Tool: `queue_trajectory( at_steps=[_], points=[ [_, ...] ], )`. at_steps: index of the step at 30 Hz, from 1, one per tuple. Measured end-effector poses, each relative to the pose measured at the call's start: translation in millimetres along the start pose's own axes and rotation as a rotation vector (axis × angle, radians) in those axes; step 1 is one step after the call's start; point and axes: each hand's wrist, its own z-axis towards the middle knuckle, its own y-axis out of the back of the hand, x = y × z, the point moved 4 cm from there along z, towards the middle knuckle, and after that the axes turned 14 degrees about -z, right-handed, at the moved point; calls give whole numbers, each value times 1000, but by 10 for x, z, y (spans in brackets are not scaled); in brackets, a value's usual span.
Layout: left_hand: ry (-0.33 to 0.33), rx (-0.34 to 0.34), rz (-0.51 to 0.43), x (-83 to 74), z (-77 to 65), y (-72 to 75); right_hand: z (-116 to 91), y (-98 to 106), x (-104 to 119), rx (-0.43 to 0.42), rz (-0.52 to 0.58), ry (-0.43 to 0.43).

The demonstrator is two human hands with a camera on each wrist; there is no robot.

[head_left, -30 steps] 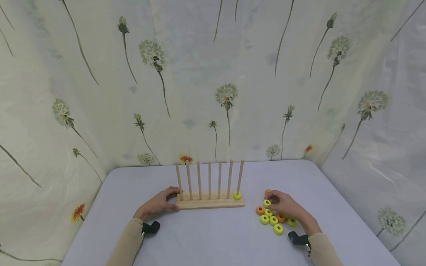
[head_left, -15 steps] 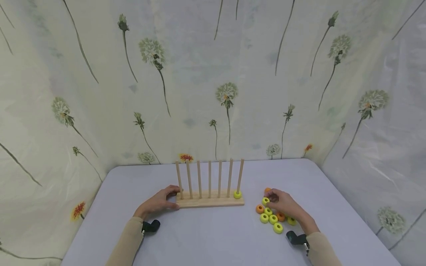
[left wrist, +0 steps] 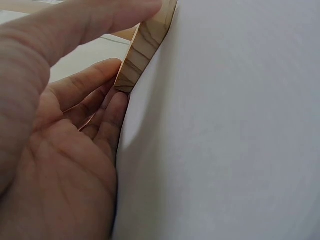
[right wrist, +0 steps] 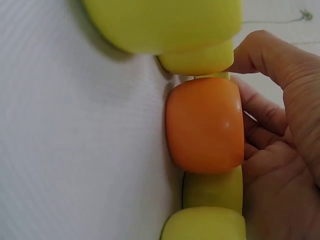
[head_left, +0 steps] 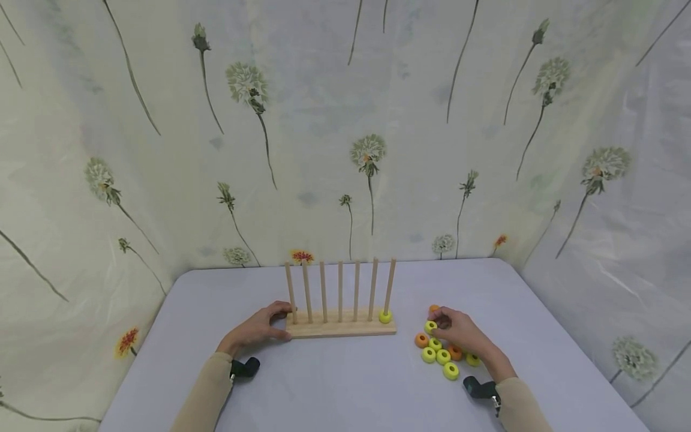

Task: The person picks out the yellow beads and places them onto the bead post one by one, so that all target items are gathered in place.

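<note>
A wooden base [head_left: 341, 330] with a row of several upright pegs stands in the middle of the table. My left hand [head_left: 255, 329] holds its left end, thumb at the front and fingers behind; the left wrist view shows the board's end grain [left wrist: 142, 50] between them. One yellow ring [head_left: 385, 317] sits at the foot of the rightmost peg. To the right, my right hand [head_left: 463, 332] pinches a yellow ring [head_left: 430, 327] between thumb and fingers, low over the pile. In the right wrist view, an orange ring [right wrist: 205, 125] and yellow ones partly hide the fingertips.
Several loose yellow rings [head_left: 443, 357] and orange rings [head_left: 421, 340] lie close together below and beside my right hand. Another orange ring [head_left: 434, 308] lies just beyond its fingers. The white table [head_left: 335, 390] ends at a flower-printed curtain [head_left: 302, 150].
My right hand has shifted very slightly left with the yellow ring between its fingers. The left hand keeps its hold on the base.
</note>
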Motion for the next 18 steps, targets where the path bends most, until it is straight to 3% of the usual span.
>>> queue_trajectory(
  at_steps=[18],
  points=[
    [8,-4,-10,-4,0,0,7,0,1,-27,-8,-3]
  ],
)
